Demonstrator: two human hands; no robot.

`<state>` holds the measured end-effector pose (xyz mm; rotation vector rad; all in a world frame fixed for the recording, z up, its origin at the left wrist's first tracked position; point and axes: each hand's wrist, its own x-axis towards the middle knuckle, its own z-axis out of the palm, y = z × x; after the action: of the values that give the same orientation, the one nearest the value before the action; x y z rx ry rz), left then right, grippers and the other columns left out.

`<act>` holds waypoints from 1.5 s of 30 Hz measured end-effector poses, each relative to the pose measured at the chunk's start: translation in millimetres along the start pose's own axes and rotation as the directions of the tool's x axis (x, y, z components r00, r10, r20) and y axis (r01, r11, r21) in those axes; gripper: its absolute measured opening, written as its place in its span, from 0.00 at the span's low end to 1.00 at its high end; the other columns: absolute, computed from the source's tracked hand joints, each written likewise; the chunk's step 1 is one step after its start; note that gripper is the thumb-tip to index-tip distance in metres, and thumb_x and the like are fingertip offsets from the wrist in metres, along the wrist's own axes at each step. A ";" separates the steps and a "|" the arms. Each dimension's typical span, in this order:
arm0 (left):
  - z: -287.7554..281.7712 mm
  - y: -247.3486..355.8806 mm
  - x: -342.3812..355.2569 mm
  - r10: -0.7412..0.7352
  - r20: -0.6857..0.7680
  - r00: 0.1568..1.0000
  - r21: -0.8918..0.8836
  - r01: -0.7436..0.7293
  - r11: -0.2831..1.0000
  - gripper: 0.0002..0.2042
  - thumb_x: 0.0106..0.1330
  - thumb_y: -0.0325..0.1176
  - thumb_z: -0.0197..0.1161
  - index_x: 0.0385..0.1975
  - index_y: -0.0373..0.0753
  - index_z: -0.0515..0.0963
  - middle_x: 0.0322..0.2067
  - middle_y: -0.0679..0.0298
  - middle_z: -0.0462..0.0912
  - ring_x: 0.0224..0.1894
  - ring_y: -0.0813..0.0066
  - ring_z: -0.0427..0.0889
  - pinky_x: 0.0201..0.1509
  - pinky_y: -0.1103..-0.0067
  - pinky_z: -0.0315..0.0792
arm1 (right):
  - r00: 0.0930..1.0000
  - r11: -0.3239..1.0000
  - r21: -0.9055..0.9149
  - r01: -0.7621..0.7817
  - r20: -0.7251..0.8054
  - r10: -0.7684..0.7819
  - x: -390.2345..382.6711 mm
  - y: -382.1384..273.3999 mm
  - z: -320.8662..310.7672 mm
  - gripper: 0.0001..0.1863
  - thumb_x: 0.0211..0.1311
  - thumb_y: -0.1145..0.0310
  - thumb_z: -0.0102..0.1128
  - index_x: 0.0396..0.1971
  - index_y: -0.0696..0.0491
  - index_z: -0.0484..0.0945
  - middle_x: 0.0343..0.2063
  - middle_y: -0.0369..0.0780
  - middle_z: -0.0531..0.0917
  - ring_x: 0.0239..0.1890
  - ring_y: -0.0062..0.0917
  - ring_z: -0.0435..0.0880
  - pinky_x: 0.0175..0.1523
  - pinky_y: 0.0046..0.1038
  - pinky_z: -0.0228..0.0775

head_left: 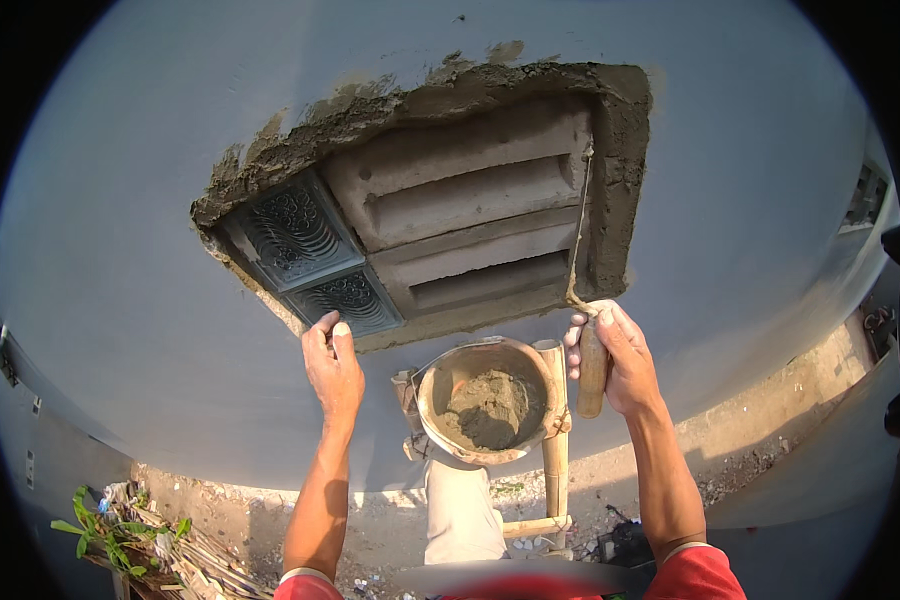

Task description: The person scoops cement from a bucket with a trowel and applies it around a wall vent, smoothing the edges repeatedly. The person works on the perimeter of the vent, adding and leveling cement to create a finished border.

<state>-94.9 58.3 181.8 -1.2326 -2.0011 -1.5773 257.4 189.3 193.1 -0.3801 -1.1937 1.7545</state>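
Head view: right hand [622, 358] holds one trowel [591, 380]; left hand [333, 372], grip unclear, is by two glass blocks [292, 232].

A bamboo frame [554, 470] is standing before a smooth blue-grey wall [750, 230]; a low crosspiece [532, 527] is meeting its pole. The wall is spreading above the frame and to both sides. Far to the right of the frame, and higher, a small dark opening [863, 198] is showing. Sandy ground [745, 405], strewn with pale debris, is running along the wall's foot to both sides of the frame. Well to the frame's left, green plants [100, 535] are spreading beside heaped sticks [210, 565]. Sunlight is falling on the frame and on the ground to its right.
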 end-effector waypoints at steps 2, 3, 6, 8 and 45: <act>-20.9 53.7 61.1 0.239 -0.039 0.970 0.099 -0.235 0.967 0.15 0.79 0.37 0.57 0.55 0.35 0.82 0.48 0.59 0.81 0.49 0.67 0.80 0.55 0.69 0.74 | 0.998 0.964 0.261 -0.056 0.034 0.048 6.3 43.1 27.5 0.18 0.83 0.53 0.53 0.49 0.55 0.74 0.34 0.36 0.81 0.28 0.18 0.80 0.30 0.23 0.76; -26.7 82.3 85.4 0.361 -0.045 0.931 0.098 -0.356 0.929 0.14 0.79 0.36 0.58 0.54 0.35 0.84 0.49 0.59 0.82 0.51 0.67 0.81 0.58 0.70 0.74 | 0.992 0.935 0.339 -0.109 0.094 0.082 11.0 60.4 42.2 0.18 0.83 0.52 0.52 0.49 0.54 0.74 0.34 0.36 0.80 0.27 0.18 0.79 0.30 0.23 0.76; -32.4 161.8 142.2 0.617 0.064 0.784 0.192 -0.617 0.764 0.14 0.79 0.36 0.59 0.56 0.38 0.85 0.51 0.58 0.84 0.55 0.65 0.82 0.60 0.68 0.76 | 0.968 0.792 0.585 -0.173 0.251 0.026 36.7 96.2 96.2 0.19 0.83 0.50 0.51 0.45 0.52 0.70 0.32 0.37 0.78 0.26 0.20 0.78 0.28 0.24 0.74; -26.9 202.9 172.0 0.692 0.162 0.704 0.259 -0.707 0.658 0.15 0.79 0.39 0.60 0.58 0.44 0.86 0.56 0.55 0.84 0.60 0.63 0.82 0.62 0.65 0.79 | 0.966 0.748 0.648 -0.141 0.256 -0.039 61.3 103.1 127.9 0.20 0.83 0.48 0.50 0.45 0.52 0.70 0.32 0.36 0.77 0.26 0.20 0.77 0.29 0.24 0.73; -15.8 225.8 252.8 0.678 0.615 0.402 0.439 -0.889 0.129 0.20 0.80 0.34 0.57 0.69 0.55 0.79 0.73 0.63 0.73 0.76 0.57 0.70 0.74 0.58 0.72 | 0.925 0.631 0.717 0.296 -0.049 -0.377 181.8 108.2 308.5 0.18 0.86 0.52 0.45 0.42 0.54 0.69 0.27 0.35 0.74 0.27 0.18 0.76 0.35 0.26 0.72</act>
<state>-71.9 158.2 505.2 -1.7094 -1.2817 0.0186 -102.3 161.4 291.8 0.3986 -0.5030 1.7538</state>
